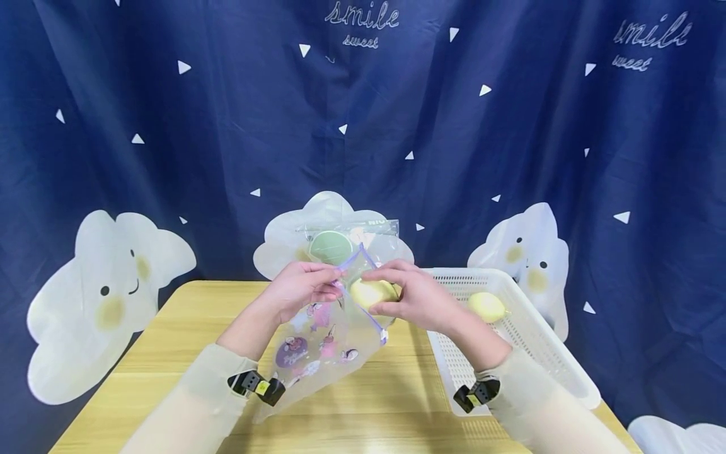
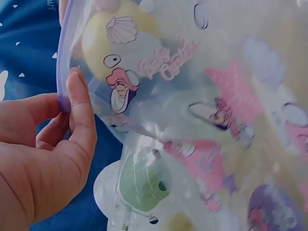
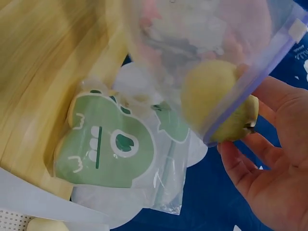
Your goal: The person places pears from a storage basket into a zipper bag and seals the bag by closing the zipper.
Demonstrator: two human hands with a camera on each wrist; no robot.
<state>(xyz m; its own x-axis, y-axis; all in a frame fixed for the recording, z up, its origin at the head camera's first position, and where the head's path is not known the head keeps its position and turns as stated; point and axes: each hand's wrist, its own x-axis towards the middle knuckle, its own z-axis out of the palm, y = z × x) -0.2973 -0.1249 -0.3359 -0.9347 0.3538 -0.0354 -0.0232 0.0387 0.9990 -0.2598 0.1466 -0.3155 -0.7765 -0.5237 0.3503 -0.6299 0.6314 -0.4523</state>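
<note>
My left hand (image 1: 300, 290) pinches the purple zip edge of a clear plastic slider bag (image 1: 326, 366), printed with pink and purple cartoon figures. The bag's mouth gapes open and its body hangs slanting toward me over the table. With fingers and thumb, my right hand (image 1: 418, 297) grips a yellow-green pear (image 1: 373, 292) at that mouth. In the right wrist view most of the pear (image 3: 209, 94) shows through the plastic, while its stem end pokes out past the purple zip strip (image 3: 255, 79). The slider (image 3: 298, 30) sits at one end of the strip.
A white perforated basket (image 1: 553, 350) stands on the wooden table (image 1: 153, 366) at the right, with another pear (image 1: 486, 307) in it. Behind the slider bag stands a second clear bag with a green cartoon creature (image 3: 108, 144). A dark blue curtain (image 1: 227, 126) hangs behind the table.
</note>
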